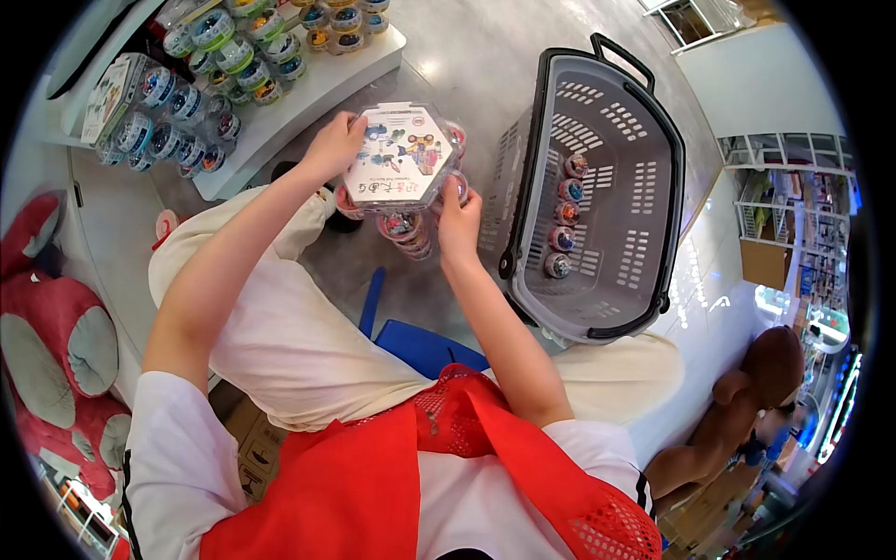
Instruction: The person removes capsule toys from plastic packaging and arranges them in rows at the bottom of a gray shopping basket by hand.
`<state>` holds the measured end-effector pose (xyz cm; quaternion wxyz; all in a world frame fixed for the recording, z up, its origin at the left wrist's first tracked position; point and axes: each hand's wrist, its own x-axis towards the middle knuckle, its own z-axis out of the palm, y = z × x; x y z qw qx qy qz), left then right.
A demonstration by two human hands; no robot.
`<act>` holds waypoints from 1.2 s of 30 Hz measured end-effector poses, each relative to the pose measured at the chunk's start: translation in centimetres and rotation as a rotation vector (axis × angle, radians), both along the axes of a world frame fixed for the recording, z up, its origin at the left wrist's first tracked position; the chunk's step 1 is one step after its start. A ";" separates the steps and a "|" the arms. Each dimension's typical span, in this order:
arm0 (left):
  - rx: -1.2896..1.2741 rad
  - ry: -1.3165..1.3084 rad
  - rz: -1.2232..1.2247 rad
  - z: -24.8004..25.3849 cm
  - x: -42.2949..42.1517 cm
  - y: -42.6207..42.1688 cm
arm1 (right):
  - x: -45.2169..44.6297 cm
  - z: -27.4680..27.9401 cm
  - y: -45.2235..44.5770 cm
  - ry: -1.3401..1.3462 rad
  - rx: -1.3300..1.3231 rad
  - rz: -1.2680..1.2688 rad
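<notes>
In the head view, a hexagonal pack of toy capsules [401, 154] is held up in front of me, with a white printed card on top and clear round capsules around its edge. My left hand [338, 147] grips its upper left side, fingers closed on the rim. At the lower right edge, my right hand [460, 222] is closed around a clear toy capsule [452, 189]; whether that capsule is fixed to the pack, I cannot tell. Just below the pack, more stacked capsules [403, 230] with reddish contents show, partly hidden by it.
To the right stands a grey shopping basket [611, 289] with a row of several capsules [566, 215] inside. A white shelf [308, 103] with stacked capsules [233, 56] is at upper left. Blue plastic [420, 347] lies between my legs; plush toys [56, 336] sit at left.
</notes>
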<state>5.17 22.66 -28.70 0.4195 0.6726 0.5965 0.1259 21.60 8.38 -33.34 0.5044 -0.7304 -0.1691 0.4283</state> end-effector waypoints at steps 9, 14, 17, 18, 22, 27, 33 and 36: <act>0.174 0.553 -0.494 6.6 2.9 -4.8 | -2.4 2.8 0.9 -0.185 0.053 0.171; 0.117 0.529 -0.624 5.9 0.7 -2.6 | -3.8 1.0 0.6 -0.071 0.125 0.241; 0.118 0.540 -0.645 5.6 0.3 -2.3 | -4.4 1.5 0.3 -0.097 0.164 0.240; 0.115 0.533 -0.641 5.6 0.3 -2.3 | -4.5 1.2 0.3 -0.051 0.178 0.226; 0.116 0.503 -0.633 5.0 -0.3 -1.5 | -3.4 1.1 -0.5 0.335 0.246 0.221; 0.146 0.508 -0.659 5.8 -0.2 -1.5 | -2.3 3.6 -2.4 0.416 0.287 0.334; 0.235 0.442 -0.687 3.9 -0.9 -0.9 | 3.4 12.8 -4.4 0.897 0.381 0.589; 0.202 0.525 -0.697 5.8 0.5 -2.0 | 9.0 14.3 -5.1 1.042 0.458 0.598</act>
